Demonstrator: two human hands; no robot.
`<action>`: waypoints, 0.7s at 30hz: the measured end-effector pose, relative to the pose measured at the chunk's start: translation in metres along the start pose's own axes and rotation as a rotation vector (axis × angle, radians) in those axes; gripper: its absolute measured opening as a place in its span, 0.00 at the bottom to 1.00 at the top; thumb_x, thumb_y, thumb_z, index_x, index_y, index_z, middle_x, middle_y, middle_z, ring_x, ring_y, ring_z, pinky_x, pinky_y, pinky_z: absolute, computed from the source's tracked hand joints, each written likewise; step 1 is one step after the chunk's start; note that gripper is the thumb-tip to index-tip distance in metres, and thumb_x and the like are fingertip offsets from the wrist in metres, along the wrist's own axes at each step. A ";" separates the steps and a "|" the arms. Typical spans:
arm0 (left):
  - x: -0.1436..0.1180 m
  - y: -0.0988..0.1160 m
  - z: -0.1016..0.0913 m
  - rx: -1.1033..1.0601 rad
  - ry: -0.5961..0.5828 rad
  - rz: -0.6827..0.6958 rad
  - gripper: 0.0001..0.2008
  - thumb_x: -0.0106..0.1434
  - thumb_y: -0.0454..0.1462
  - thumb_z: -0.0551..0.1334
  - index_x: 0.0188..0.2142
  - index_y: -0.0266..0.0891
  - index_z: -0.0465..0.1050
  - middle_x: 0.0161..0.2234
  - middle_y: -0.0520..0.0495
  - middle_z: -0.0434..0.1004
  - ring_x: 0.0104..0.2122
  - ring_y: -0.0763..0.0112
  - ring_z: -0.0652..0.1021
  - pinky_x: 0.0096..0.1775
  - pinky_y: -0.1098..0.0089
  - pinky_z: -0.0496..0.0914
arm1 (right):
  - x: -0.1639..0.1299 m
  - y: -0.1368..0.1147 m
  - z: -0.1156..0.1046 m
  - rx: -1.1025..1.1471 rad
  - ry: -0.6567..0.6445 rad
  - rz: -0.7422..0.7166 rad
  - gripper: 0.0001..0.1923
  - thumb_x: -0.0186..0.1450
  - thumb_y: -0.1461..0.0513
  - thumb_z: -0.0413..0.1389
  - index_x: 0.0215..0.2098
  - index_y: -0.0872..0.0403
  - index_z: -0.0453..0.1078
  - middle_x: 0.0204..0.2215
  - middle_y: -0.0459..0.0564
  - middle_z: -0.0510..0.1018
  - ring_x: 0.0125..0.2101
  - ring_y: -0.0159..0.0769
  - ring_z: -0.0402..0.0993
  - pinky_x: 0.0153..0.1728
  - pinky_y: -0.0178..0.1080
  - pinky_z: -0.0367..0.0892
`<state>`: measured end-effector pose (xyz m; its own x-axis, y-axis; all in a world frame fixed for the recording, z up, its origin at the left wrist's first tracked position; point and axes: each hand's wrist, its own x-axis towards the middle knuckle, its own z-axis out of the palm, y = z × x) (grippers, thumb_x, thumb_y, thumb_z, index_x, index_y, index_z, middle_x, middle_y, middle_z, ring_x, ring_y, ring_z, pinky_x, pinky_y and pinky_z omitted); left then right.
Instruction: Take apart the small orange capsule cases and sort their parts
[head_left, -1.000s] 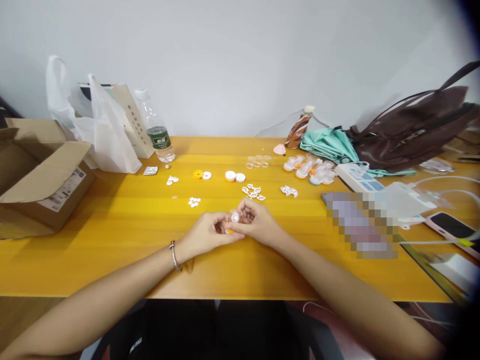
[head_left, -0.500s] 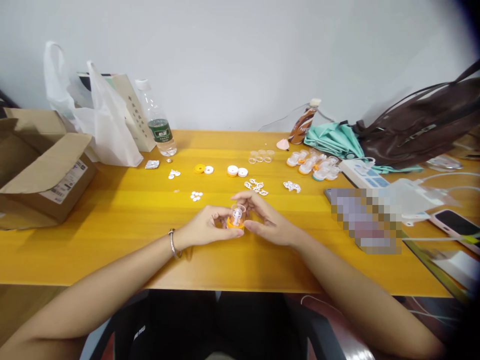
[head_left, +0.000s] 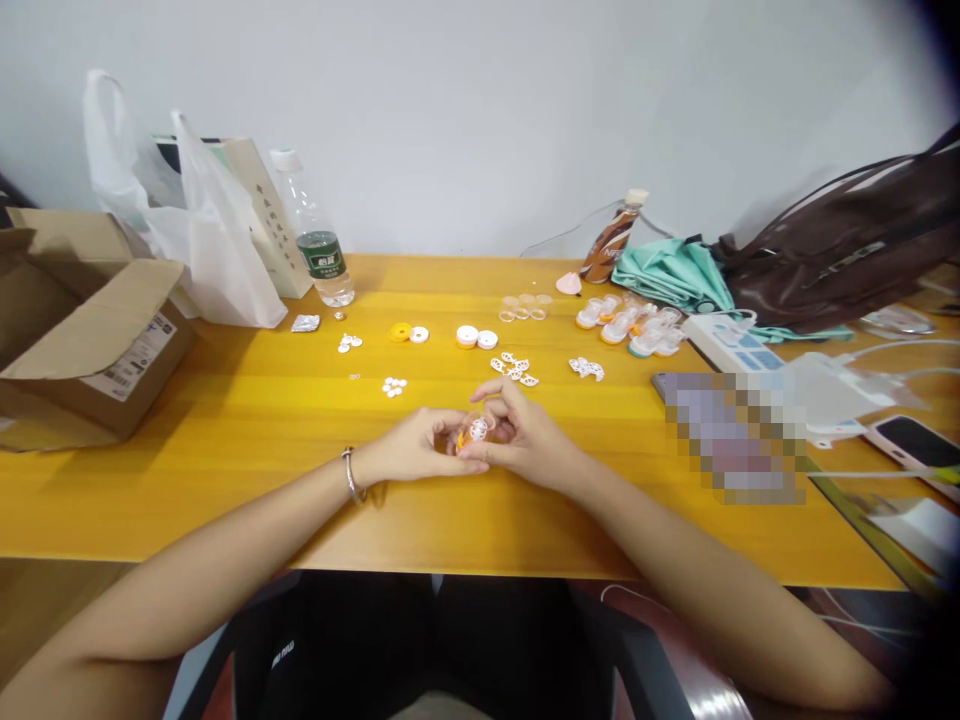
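Note:
Both my hands meet over the middle of the yellow wooden table point(head_left: 225, 440). My left hand point(head_left: 411, 447) and my right hand point(head_left: 525, 437) pinch a small clear plastic piece with an orange base point(head_left: 474, 432) between their fingertips. A white patterned insert shows inside it. Just beyond my fingers lie small white cut-out pieces point(head_left: 514, 368) and white dots point(head_left: 393, 385). Farther back sit orange and white round caps point(head_left: 409, 333), white caps point(head_left: 475, 337), clear rings point(head_left: 525, 306) and a cluster of assembled pieces point(head_left: 634, 328).
An open cardboard box point(head_left: 82, 330) stands at the left, with a white plastic bag point(head_left: 195, 240) and a water bottle point(head_left: 315, 245) behind. At the right are a brown bag point(head_left: 840, 250), a teal cloth point(head_left: 667, 275), a power strip point(head_left: 731, 345) and a phone point(head_left: 915, 445).
My right hand's fingers have closed back onto the small piece after opening half a second ago. The piece has tipped over between my fingertips. The view has shifted slightly.

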<state>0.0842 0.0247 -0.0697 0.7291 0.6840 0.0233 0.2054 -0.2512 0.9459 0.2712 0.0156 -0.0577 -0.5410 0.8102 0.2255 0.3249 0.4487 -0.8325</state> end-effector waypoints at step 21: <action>0.002 -0.004 -0.007 0.061 0.010 0.022 0.13 0.56 0.42 0.61 0.34 0.34 0.68 0.26 0.53 0.65 0.25 0.79 0.64 0.29 0.76 0.63 | 0.003 0.007 0.006 -0.057 0.099 -0.034 0.21 0.56 0.59 0.56 0.45 0.51 0.53 0.30 0.45 0.65 0.31 0.32 0.63 0.33 0.36 0.60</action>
<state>0.0804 0.0320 -0.0711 0.7271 0.6849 0.0475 0.2289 -0.3070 0.9238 0.2674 0.0187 -0.0659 -0.4739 0.8262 0.3047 0.3527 0.4951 -0.7940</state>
